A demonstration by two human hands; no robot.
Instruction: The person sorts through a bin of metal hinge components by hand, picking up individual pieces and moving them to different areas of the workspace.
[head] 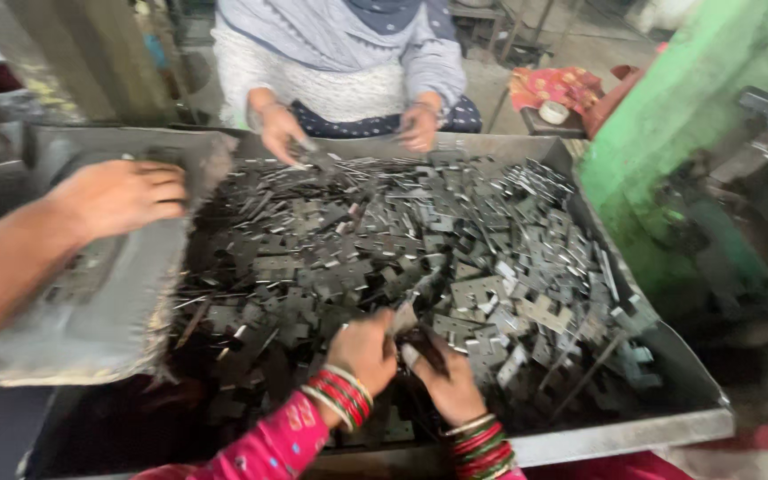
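Head view: big shallow sheet-metal tray [633,436], grey, scuffed, w/ raised rim, holds a deep heap of small flat metal plates [420,258], all stamped, dull grey to near-black, cross- or T-like outlines w/ square notches; some catch light & look bright silver toward the tray's right side, darker & oily-looking toward its left. Pieces lie every which way, overlapping, some on edge. At the tray's near edge, about mid-length, the wearer's left hand [364,351] is closed round one plate, fingers curled, thumb on top; red, green & gold bangles at wrist, pink patterned sleeve below. Right hand [448,384] sits just beside it, touching, fingers pinched on a dark plate [426,348] between the 2 hands; same kind of bangles. Blur makes it hard to tell if both hands share 1 piece or hold separate ones. Over the tray's left edge a bare forearm of another person reaches in, hand [122,194] pressed knuckles-down on a worn, frayed grey sack or sheet [100,302] draped across that edge. At the far edge a 3rd person sits in pale grey shawl & white dotted top, both hands [282,133] at the rim touching plates. Right of tray: green-painted machine body [686,116], chipped paint, dark steel parts beside it.
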